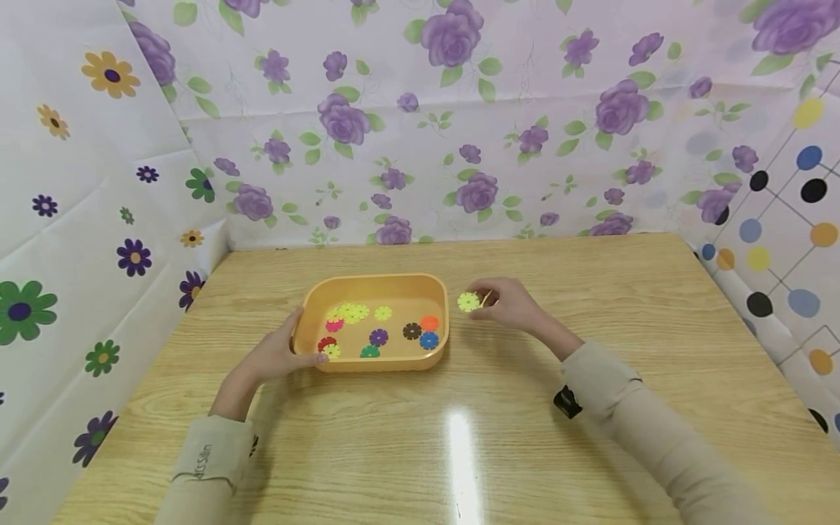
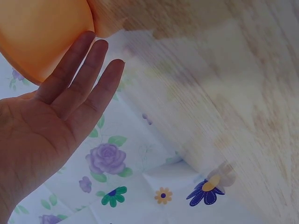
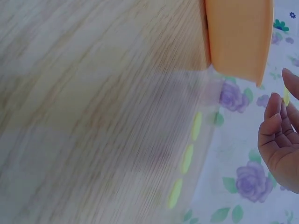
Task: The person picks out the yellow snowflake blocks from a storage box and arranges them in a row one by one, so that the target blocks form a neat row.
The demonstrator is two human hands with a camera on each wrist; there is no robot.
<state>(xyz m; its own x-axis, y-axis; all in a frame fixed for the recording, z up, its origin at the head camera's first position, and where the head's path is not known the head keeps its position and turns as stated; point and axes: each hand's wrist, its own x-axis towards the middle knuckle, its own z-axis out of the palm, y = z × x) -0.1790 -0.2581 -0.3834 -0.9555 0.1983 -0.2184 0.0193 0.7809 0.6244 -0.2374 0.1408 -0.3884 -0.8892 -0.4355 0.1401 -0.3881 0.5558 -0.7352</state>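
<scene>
On the table stands an orange plastic basin (image 1: 374, 363) holding several small notched plastic discs. My left hand (image 1: 278, 354) holds its left end, with the thumb along the front corner. In the left wrist view, the fingers (image 2: 86, 77) lie along the outer wall of the basin (image 2: 46, 37). Just right of the basin, my right hand (image 1: 508, 302) pinches a yellow notched disc (image 1: 468, 302). In the right wrist view, a thin yellow edge of the disc (image 3: 286, 95) shows between the thumb and fingers.
Inside the basin, yellow discs (image 1: 352, 313) cluster at the back left. A purple disc (image 1: 378, 337), black disc (image 1: 412, 331) and blue disc (image 1: 429, 340) lie farther right. Three flat yellow shapes (image 3: 187, 158) form a row in the right wrist view. Flower-patterned sheeting (image 1: 394, 131) rises behind the table.
</scene>
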